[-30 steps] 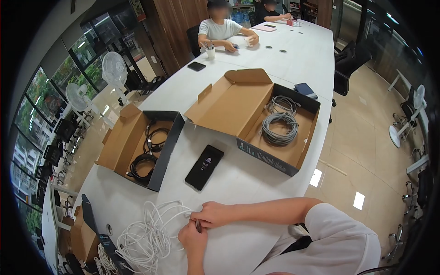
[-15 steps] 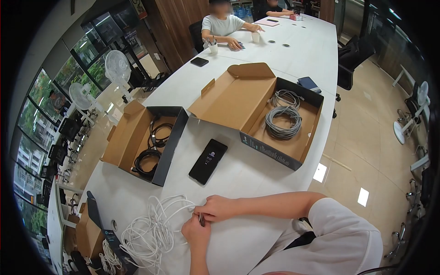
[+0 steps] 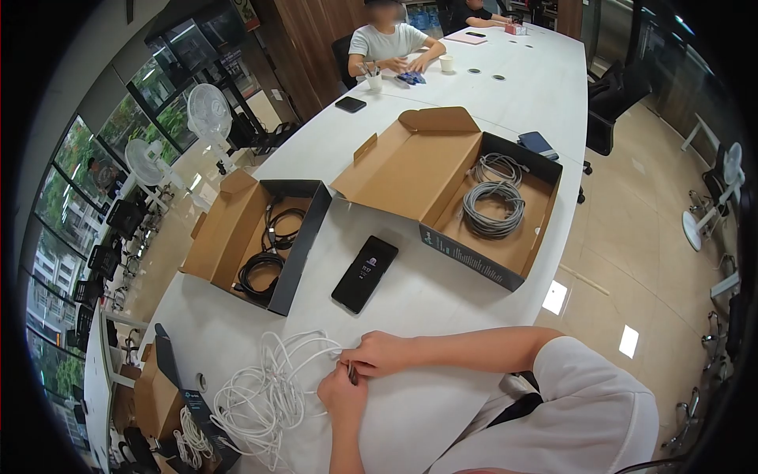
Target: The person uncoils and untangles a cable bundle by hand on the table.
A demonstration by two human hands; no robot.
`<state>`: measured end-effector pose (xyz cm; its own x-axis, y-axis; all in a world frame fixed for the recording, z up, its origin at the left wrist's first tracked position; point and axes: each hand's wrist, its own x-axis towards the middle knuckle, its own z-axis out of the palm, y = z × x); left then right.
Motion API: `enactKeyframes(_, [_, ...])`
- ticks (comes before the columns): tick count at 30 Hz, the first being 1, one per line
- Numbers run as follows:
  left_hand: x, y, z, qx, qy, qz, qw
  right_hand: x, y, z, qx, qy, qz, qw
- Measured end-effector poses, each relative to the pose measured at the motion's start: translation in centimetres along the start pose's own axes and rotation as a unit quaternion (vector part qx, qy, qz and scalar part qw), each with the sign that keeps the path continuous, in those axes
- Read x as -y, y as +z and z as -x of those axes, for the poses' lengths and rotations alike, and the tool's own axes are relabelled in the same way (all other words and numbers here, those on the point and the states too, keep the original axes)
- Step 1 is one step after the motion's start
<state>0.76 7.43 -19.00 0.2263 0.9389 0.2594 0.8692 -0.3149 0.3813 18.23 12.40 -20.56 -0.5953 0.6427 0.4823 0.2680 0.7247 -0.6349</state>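
Note:
A loose tangle of white cable lies on the table to the left of my hands. One strand runs from it up to the fingers of my right hand, which are closed in a pinch on it. Just below, my left hand is closed, its fingertips meeting those of the right. A small dark piece shows between the two hands; its kind is too small to make out.
A black phone lies ahead of my hands. One open box holds coiled grey cables; another box holds black cables. A third box with white cables stands lower left. A person sits across the table.
My hands stay together at nearly the same spot, still pinching. The view has shifted slightly. Across the table, the person's hands have come together over a small blue item, away from the cup.

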Motion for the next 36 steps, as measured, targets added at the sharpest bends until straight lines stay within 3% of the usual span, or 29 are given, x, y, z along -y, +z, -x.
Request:
enactKeyframes(20, [0.2, 0.14, 0.04, -0.006, 0.011, 0.002, 1.0, 0.01, -0.33, -0.08, 0.055, 0.009, 0.045, 0.997])
enactKeyframes(36, [-0.07, -0.18, -0.06, -0.007, 0.009, 0.015, 1.0, -0.42, 0.05, 0.0, 0.032, 0.003, 0.04, 0.999])
